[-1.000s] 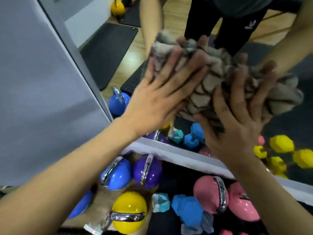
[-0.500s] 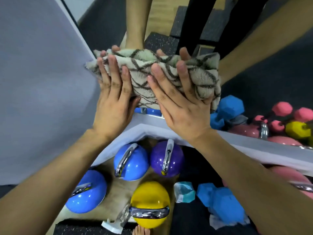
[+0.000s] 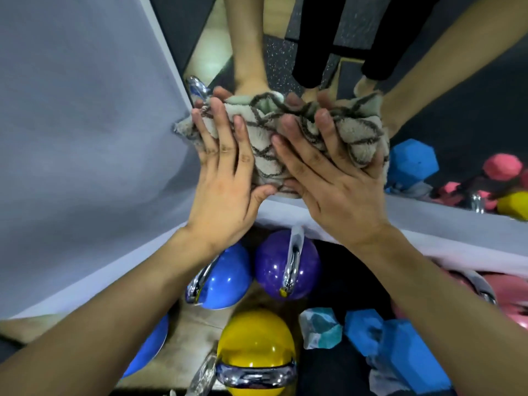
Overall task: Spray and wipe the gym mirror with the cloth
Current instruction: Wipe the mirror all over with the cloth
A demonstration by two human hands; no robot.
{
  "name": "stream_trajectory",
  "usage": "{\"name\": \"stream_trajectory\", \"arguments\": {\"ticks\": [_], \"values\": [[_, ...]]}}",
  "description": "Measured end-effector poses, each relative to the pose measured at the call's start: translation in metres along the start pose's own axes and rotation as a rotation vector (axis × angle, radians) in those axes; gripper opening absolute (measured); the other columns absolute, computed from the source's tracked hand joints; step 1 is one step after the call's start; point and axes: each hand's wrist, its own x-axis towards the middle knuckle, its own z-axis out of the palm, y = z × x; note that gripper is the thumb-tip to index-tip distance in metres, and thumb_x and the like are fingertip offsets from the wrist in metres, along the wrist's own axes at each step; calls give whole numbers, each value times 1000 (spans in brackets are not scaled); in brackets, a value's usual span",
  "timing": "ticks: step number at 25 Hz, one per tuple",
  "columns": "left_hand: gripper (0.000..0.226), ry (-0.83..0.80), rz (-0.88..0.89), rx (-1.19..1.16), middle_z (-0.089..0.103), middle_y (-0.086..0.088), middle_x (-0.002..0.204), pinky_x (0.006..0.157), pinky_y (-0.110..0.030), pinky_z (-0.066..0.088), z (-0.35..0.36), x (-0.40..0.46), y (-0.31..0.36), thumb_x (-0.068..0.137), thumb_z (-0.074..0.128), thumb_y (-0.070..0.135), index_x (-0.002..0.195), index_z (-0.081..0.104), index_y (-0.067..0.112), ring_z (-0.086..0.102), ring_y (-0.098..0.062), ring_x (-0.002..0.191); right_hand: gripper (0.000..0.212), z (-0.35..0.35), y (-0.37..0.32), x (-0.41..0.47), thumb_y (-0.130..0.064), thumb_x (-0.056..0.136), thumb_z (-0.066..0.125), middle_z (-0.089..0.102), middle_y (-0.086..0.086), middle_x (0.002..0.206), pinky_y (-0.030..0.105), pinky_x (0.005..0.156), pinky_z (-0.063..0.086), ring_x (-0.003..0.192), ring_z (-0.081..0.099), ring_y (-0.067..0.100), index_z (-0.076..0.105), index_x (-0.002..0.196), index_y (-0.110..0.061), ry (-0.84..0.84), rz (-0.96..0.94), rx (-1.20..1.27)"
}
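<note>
Fluffy cloth [image 3: 288,144] lower on mirror [image 3: 471,110], hands flat

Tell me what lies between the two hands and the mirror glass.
The cloth. In the head view, both the left hand and right hand press it flat against the mirror, fingers spread.

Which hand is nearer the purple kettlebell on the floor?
Hard to call; in this view the left. The left hand lies above and left of the purple kettlebell, the right hand above and right; both press the cloth against the mirror.
</note>
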Motion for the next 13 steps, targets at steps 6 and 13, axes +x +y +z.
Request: {"name": "stream_trajectory", "arguments": {"ticks": [6,13], "values": [[68,409,114,91,35,-43,151,110,-83,17,-90,140,123,104,48,40,149,38,-11,27,-67,141,55,-130,125,101,-50,109,53,30,-7,166,74,111,35,158,26,33,29,159,-56,133,156,223],[58,598,299,288,50,-28,147,107,-82,24,-67,171,137,102,45,46,148,40,11,38,-54,136,60,-126,158,81,-44,103,62,48,16,156,78,101,43,143,39,53,44,157,-26,355,197,4]]}}
